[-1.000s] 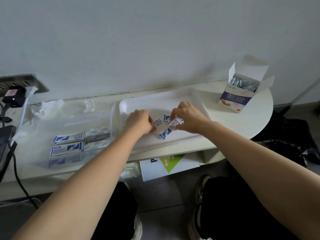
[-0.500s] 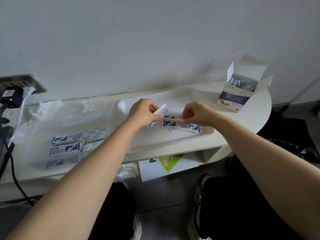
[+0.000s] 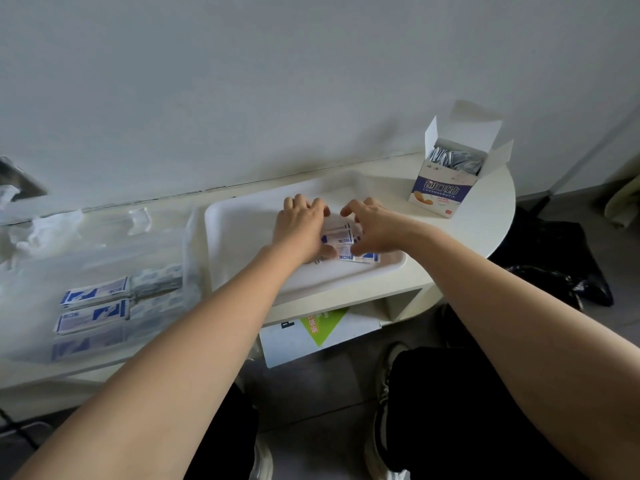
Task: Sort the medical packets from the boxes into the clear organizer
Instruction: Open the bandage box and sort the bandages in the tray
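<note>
A small pile of white-and-blue medical packets [image 3: 341, 241] lies on a white tray [image 3: 242, 220] at the middle of the shelf. My left hand [image 3: 300, 230] and my right hand [image 3: 375, 227] arch over this pile from either side, fingertips nearly touching at the back and thumbs pinching the packets at the front. Most of the pile is hidden under my fingers. The clear organizer [image 3: 162, 244] sits to the left, with two stacks of blue-printed packets [image 3: 93, 293] and paler packets [image 3: 156, 282] inside. An open box [image 3: 445, 192] with silver packets [image 3: 457, 160] stands at the right.
The wall runs close behind the shelf. Crumpled clear plastic [image 3: 45, 230] lies at the far left behind the organizer. A white carton with a green mark [image 3: 318, 332] sits on the lower shelf. My knees and shoes are below, and a black bag [image 3: 561, 271] lies on the floor at right.
Half a second ago each hand held packets raised and apart above the tray. Now both hands have come down and together around the pile on the tray.
</note>
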`<state>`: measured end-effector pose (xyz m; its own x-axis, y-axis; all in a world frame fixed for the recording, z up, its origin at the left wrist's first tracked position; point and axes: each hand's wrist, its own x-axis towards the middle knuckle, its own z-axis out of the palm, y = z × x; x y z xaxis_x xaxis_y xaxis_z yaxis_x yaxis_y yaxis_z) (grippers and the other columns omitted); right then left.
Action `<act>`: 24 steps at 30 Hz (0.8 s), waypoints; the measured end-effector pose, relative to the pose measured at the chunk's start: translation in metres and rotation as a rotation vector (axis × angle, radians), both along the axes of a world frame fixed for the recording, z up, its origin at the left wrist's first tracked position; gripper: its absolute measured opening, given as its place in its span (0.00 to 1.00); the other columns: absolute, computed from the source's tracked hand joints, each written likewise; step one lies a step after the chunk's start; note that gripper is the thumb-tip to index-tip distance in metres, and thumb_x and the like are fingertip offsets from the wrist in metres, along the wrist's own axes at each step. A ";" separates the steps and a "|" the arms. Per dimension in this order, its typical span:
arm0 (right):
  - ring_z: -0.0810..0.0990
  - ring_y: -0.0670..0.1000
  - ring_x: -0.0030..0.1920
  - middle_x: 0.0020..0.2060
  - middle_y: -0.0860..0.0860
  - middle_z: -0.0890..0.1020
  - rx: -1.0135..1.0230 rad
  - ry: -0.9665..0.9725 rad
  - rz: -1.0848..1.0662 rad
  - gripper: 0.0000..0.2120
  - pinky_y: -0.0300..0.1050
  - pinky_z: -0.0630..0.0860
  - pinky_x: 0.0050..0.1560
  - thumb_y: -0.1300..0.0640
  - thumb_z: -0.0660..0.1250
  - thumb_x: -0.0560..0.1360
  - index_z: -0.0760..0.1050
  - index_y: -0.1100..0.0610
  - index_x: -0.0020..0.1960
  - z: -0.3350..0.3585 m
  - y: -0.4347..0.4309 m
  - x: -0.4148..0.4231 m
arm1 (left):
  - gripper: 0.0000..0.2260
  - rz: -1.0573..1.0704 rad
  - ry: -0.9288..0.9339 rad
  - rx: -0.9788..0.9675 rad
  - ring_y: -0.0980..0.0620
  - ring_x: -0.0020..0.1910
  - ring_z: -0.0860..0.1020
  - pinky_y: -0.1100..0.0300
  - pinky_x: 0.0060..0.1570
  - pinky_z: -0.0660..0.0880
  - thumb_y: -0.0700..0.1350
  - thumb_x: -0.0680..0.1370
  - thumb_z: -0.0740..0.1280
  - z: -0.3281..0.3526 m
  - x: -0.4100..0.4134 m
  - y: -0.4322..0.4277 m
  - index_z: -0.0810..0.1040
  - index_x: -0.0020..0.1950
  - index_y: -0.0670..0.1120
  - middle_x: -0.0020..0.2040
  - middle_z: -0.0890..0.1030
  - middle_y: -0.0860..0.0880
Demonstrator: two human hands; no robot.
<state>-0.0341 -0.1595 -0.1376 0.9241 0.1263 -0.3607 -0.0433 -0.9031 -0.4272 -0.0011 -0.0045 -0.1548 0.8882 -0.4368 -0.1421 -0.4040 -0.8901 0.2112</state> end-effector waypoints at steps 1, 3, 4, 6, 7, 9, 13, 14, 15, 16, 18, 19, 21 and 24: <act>0.69 0.53 0.56 0.63 0.54 0.65 -0.013 0.003 0.010 0.37 0.43 0.70 0.55 0.58 0.74 0.68 0.60 0.53 0.72 0.000 0.001 0.000 | 0.35 -0.006 -0.003 -0.011 0.43 0.63 0.66 0.53 0.58 0.68 0.57 0.66 0.76 -0.001 -0.001 0.001 0.68 0.68 0.48 0.63 0.68 0.44; 0.68 0.54 0.58 0.63 0.55 0.65 -0.061 -0.003 0.039 0.38 0.44 0.69 0.56 0.56 0.75 0.67 0.61 0.52 0.72 0.000 0.003 -0.001 | 0.34 -0.026 0.032 -0.031 0.43 0.63 0.67 0.52 0.60 0.69 0.57 0.67 0.76 -0.001 -0.002 0.003 0.68 0.68 0.48 0.63 0.68 0.44; 0.69 0.54 0.58 0.62 0.55 0.65 -0.086 -0.015 0.054 0.37 0.44 0.69 0.55 0.56 0.76 0.67 0.62 0.53 0.72 -0.001 0.005 -0.002 | 0.33 -0.030 0.053 -0.034 0.44 0.63 0.67 0.52 0.60 0.69 0.57 0.68 0.75 -0.002 -0.003 0.005 0.69 0.68 0.48 0.62 0.69 0.45; 0.70 0.55 0.57 0.61 0.55 0.66 -0.121 -0.045 0.061 0.34 0.42 0.70 0.51 0.55 0.76 0.66 0.66 0.54 0.68 -0.004 0.009 -0.003 | 0.30 -0.023 0.073 -0.040 0.45 0.62 0.68 0.53 0.59 0.69 0.58 0.68 0.75 -0.004 -0.003 0.006 0.70 0.65 0.50 0.60 0.69 0.46; 0.71 0.55 0.56 0.60 0.56 0.67 -0.127 -0.053 0.054 0.32 0.42 0.69 0.49 0.55 0.76 0.66 0.68 0.54 0.67 -0.004 0.010 -0.004 | 0.28 -0.015 0.078 -0.034 0.45 0.62 0.68 0.53 0.58 0.69 0.57 0.68 0.76 -0.005 -0.003 0.007 0.71 0.64 0.51 0.60 0.70 0.46; 0.71 0.54 0.53 0.60 0.56 0.68 -0.134 -0.056 0.049 0.28 0.42 0.69 0.47 0.55 0.76 0.67 0.70 0.55 0.63 -0.004 0.012 -0.004 | 0.24 -0.003 0.085 -0.011 0.45 0.61 0.69 0.54 0.56 0.69 0.56 0.68 0.76 -0.005 -0.004 0.006 0.74 0.60 0.52 0.58 0.71 0.47; 0.72 0.54 0.53 0.57 0.55 0.71 -0.128 -0.079 0.049 0.25 0.43 0.69 0.48 0.55 0.76 0.67 0.72 0.57 0.60 -0.005 0.009 -0.003 | 0.27 -0.015 0.120 -0.020 0.45 0.59 0.69 0.54 0.56 0.70 0.60 0.65 0.76 -0.002 -0.006 0.004 0.75 0.59 0.49 0.57 0.71 0.45; 0.73 0.54 0.52 0.55 0.54 0.72 -0.122 -0.085 0.050 0.24 0.44 0.69 0.48 0.55 0.76 0.67 0.72 0.57 0.59 -0.006 0.009 -0.003 | 0.27 -0.025 0.119 -0.022 0.44 0.59 0.69 0.53 0.56 0.71 0.58 0.66 0.76 -0.002 -0.007 0.004 0.75 0.59 0.48 0.57 0.72 0.44; 0.73 0.54 0.51 0.53 0.54 0.74 -0.118 -0.088 0.056 0.22 0.44 0.69 0.47 0.56 0.76 0.67 0.72 0.57 0.57 -0.007 0.008 -0.002 | 0.25 -0.032 0.114 -0.030 0.44 0.58 0.70 0.54 0.55 0.71 0.57 0.67 0.75 -0.002 -0.007 0.004 0.75 0.59 0.47 0.57 0.73 0.44; 0.74 0.54 0.50 0.50 0.54 0.74 -0.118 -0.091 0.065 0.19 0.44 0.68 0.45 0.56 0.75 0.67 0.72 0.57 0.55 -0.007 0.008 -0.002 | 0.24 -0.033 0.114 -0.042 0.44 0.57 0.72 0.54 0.53 0.71 0.56 0.68 0.75 -0.002 -0.008 0.005 0.75 0.58 0.47 0.56 0.74 0.44; 0.73 0.54 0.48 0.45 0.52 0.73 -0.122 -0.095 0.082 0.16 0.43 0.65 0.43 0.55 0.75 0.68 0.71 0.55 0.49 -0.008 0.007 -0.002 | 0.21 -0.026 0.130 -0.068 0.44 0.54 0.74 0.55 0.48 0.71 0.54 0.69 0.75 -0.001 -0.009 0.006 0.75 0.56 0.46 0.55 0.77 0.44; 0.72 0.53 0.46 0.44 0.51 0.73 -0.123 -0.099 0.085 0.16 0.43 0.65 0.42 0.55 0.75 0.68 0.70 0.54 0.48 -0.008 0.007 -0.002 | 0.20 -0.024 0.141 -0.075 0.44 0.52 0.75 0.56 0.46 0.71 0.52 0.69 0.75 0.000 -0.010 0.007 0.75 0.55 0.45 0.54 0.78 0.44; 0.71 0.52 0.44 0.44 0.51 0.73 -0.123 -0.104 0.088 0.17 0.42 0.64 0.41 0.54 0.75 0.68 0.68 0.54 0.47 -0.008 0.006 -0.002 | 0.18 -0.024 0.159 -0.069 0.44 0.51 0.76 0.56 0.44 0.71 0.51 0.70 0.74 0.001 -0.011 0.006 0.75 0.54 0.44 0.53 0.79 0.44; 0.70 0.52 0.43 0.43 0.51 0.72 -0.121 -0.098 0.087 0.16 0.42 0.63 0.41 0.54 0.75 0.68 0.68 0.55 0.46 -0.008 0.006 -0.003 | 0.16 -0.015 0.178 -0.062 0.44 0.50 0.77 0.58 0.42 0.69 0.49 0.70 0.75 0.001 -0.011 0.005 0.76 0.52 0.44 0.52 0.80 0.44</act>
<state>-0.0368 -0.1536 -0.1453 0.9432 0.1682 -0.2865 0.0736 -0.9467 -0.3136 -0.0116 0.0009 -0.1537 0.8450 -0.4624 -0.2685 -0.3684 -0.8674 0.3346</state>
